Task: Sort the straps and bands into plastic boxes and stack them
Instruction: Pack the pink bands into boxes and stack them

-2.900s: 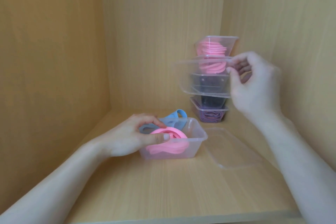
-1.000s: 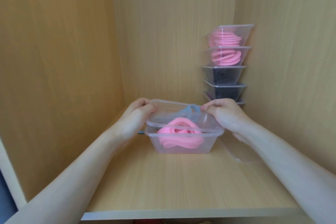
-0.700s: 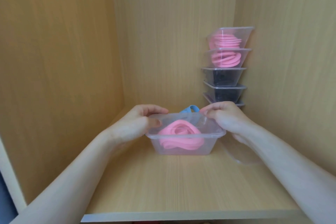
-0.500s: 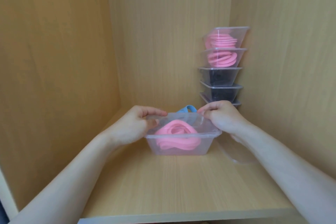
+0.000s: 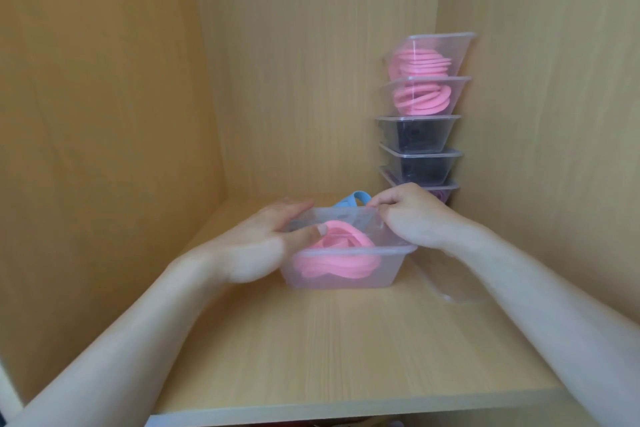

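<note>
A clear plastic box (image 5: 346, 276) with coiled pink bands (image 5: 334, 255) stands mid-shelf. A clear lid (image 5: 349, 220) lies tilted on its top. My left hand (image 5: 256, 246) rests on the left end, fingers stretched along the far rim and thumb pressing on the lid. My right hand (image 5: 412, 218) has curled fingers pinching the lid's far right edge. A blue band (image 5: 353, 199) sticks up just behind the box, between my hands.
A stack of several lidded boxes (image 5: 422, 135) stands in the back right corner: pink bands on top, dark ones below, purple at the bottom. Another clear lid (image 5: 446, 284) lies on the shelf right of the box. Wooden walls close in left, back and right.
The right hand set a box onto the corner stack, then came down. Both hands brought a lid over the pink-band box and lowered it; the left hand's fingers have flattened.
</note>
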Tool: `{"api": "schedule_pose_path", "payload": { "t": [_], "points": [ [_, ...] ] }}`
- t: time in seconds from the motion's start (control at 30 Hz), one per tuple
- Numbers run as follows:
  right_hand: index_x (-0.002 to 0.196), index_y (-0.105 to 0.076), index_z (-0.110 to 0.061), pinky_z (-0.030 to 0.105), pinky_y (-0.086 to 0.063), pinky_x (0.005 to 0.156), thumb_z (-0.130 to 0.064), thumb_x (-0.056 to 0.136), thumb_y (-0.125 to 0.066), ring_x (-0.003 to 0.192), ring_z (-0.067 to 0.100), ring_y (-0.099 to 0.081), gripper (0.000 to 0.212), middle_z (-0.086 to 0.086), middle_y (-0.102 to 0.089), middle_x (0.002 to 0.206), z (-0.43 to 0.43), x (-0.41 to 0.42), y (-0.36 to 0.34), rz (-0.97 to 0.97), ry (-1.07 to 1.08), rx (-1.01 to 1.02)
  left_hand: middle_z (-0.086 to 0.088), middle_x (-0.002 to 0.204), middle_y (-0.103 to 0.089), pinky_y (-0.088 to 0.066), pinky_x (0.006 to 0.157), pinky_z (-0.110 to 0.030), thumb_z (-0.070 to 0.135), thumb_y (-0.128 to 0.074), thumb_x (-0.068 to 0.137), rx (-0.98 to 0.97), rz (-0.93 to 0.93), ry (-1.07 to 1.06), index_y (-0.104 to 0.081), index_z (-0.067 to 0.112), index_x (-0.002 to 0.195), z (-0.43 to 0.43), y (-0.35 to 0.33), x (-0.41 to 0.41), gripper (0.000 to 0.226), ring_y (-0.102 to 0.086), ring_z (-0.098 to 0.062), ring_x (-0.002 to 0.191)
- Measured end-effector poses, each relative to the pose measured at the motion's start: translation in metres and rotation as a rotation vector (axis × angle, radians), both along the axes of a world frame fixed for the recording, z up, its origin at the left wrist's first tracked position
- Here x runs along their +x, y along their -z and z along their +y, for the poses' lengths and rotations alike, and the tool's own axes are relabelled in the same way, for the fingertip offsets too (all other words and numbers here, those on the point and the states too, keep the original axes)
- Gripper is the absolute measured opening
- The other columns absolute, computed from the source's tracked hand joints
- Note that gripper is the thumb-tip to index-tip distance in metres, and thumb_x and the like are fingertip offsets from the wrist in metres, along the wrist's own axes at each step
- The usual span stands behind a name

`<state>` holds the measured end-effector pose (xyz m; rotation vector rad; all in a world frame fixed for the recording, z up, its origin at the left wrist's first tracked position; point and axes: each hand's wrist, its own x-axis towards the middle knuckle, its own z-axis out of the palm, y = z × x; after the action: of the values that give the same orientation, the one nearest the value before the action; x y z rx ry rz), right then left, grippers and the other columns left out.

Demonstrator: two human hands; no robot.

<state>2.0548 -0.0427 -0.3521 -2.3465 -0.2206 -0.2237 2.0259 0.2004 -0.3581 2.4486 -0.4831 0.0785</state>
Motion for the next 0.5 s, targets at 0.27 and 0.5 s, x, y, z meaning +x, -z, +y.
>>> {"api": "schedule_pose_path", "payload": {
  "t": [0.27,0.5],
  "points": [
    [0.098,-0.075,-0.014,0.044,-0.056,0.088,-0.009,0.083,-0.04,0.098,0.033,-0.065,0.039,0.011,-0.072,0.101,0.012,-0.004,-0.017,-0.021,-0.057,-0.419,0.016,0.162,-0.028,-0.012,0.11,-0.019,0.053,-0.046,0.1,0.142,-0.065,0.003,-0.033,0.036,0.155,-0.013,-0.004,-0.006,0.058,-0.018,-0.005,0.15],
    [0.091,-0.071,-0.012,0.039,-0.051,0.09,-0.006,0.09,-0.04,0.102,0.03,-0.061,0.031,0.01,-0.071,0.104,0.022,0.003,-0.016,0.009,-0.166,-0.358,0.014,0.163,-0.029,-0.009,0.112,-0.017,0.054,-0.042,0.102,0.251,-0.078,0.032,-0.031,0.035,0.156,-0.009,-0.008,0.002,0.058,-0.018,-0.006,0.15]
  ]
}}
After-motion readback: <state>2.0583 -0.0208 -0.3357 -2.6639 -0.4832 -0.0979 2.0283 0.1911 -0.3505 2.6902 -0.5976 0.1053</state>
